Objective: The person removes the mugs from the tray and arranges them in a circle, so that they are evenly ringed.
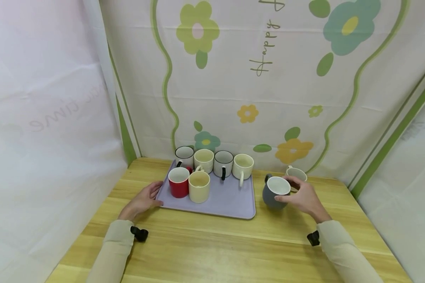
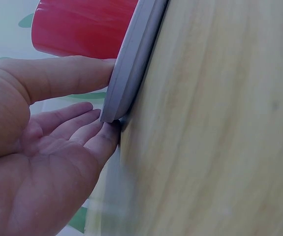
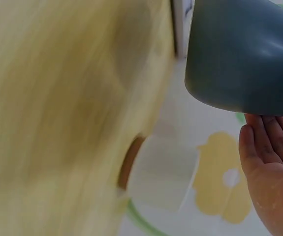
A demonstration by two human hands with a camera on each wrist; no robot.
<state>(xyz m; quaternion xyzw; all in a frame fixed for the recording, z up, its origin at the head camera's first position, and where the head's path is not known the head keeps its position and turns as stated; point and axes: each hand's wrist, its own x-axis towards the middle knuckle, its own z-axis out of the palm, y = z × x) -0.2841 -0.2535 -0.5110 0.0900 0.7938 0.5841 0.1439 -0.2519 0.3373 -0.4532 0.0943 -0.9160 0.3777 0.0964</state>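
My right hand [image 1: 304, 196] holds a dark blue-grey mug [image 1: 274, 196] with a white inside, thumb and fingers about its rim. In the right wrist view the mug's base is raised off the table. My left hand [image 1: 143, 199] is at the left edge of a lilac tray [image 1: 230, 198]. In the left wrist view its thumb lies on the tray's rim and its fingertips touch the outer underside, pinching the edge. On the tray's front left stand a red mug [image 1: 179, 184] and a pale yellow mug [image 1: 199, 189].
Along the tray's back stand two white mugs with dark rims [image 1: 184, 158] and two cream mugs [image 1: 243, 167]. A white mug [image 3: 161, 172] stands on the wooden table [image 1: 212, 247] behind my right hand. Flower-printed cloth [image 1: 216, 86] hangs behind the table.
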